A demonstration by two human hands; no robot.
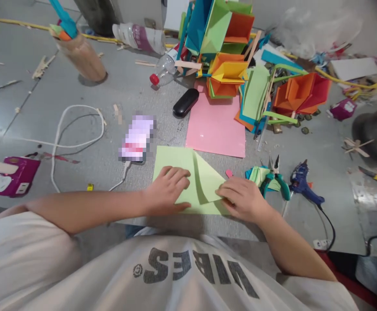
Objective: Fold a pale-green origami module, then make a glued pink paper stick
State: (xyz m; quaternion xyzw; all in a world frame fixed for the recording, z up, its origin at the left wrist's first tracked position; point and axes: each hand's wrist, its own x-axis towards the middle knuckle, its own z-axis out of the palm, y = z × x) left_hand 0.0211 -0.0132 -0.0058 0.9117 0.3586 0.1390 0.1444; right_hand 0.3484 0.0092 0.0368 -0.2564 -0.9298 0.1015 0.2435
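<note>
A light green sheet of paper (175, 162) lies on the grey table at its front edge, with its upper right part folded over into a slanting flap (207, 177). My left hand (170, 190) rests on the left part of the sheet, fingers spread and holding nothing. At the right end of the flap, my right hand (242, 196) has its fingers closed on the paper near the flap's corner; its fingertips partly hide that corner. Just beyond the green sheet is a pink sheet (216, 129), lying flat.
A phone (138, 136) with a white cable lies at the left, a black case (185, 103) beyond the sheet. Right of my right hand are pliers (275, 181) and a blue glue gun (303, 181). Folded paper shapes (227, 73), bottles (165, 67) and a cup (83, 56) stand or lie farther back.
</note>
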